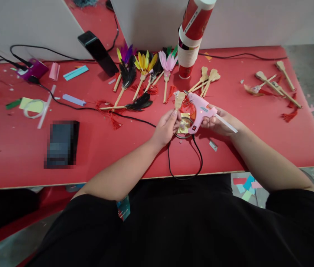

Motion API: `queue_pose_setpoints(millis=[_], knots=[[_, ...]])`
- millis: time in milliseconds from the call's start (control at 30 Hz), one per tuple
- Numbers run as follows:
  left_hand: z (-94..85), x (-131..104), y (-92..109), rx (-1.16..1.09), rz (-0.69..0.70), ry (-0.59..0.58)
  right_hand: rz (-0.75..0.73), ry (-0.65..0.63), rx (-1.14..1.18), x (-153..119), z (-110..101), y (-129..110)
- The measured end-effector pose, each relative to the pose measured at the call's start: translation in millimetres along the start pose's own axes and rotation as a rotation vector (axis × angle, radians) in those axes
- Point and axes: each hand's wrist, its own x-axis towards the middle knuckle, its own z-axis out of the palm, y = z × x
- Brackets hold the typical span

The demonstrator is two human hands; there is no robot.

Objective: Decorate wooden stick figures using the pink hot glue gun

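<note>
In the head view, my left hand (167, 127) is closed on a small flat wooden piece (179, 101) with a widened upper end, held upright over the table. My right hand (218, 120) grips a pink glue gun (200, 111), its nozzle pointing up and left beside the top of the wooden piece. A white stick (226, 123) runs out of the gun's back. Below, between my hands, a yellow sheet (184, 124) lies in a round ring, and a black cord (201, 157) loops from the gun's handle. Red tassels lie just behind.
Feathered sticks (144, 65) lie at the back beside stacked paper cups (188, 52) and bare wooden sticks (212, 76). More sticks (276, 87) are at the right. At left are a blurred dark object (62, 144), a purple power strip (34, 69) and a black upright device (98, 53).
</note>
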Motion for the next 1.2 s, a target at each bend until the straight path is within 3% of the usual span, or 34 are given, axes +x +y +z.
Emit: queue_pose_setpoints(millis=[233, 400, 733, 1200], knots=[[0.8, -2, 1, 0.036, -0.030, 0.050, -0.034, 0.184, 0.058, -2, 8, -9], [1.0, -3, 0, 0.020, 0.017, 0.009, -0.120, 0.142, 0.079, -2, 10, -5], [4.7, -7, -4, 0.038, 0.119, -0.026, -0.367, 0.296, -0.228, -6, 11, -12], [6.0, -8, -5, 0.045, 0.163, -0.028, -0.363, 0.384, -0.408, -9, 12, -10]])
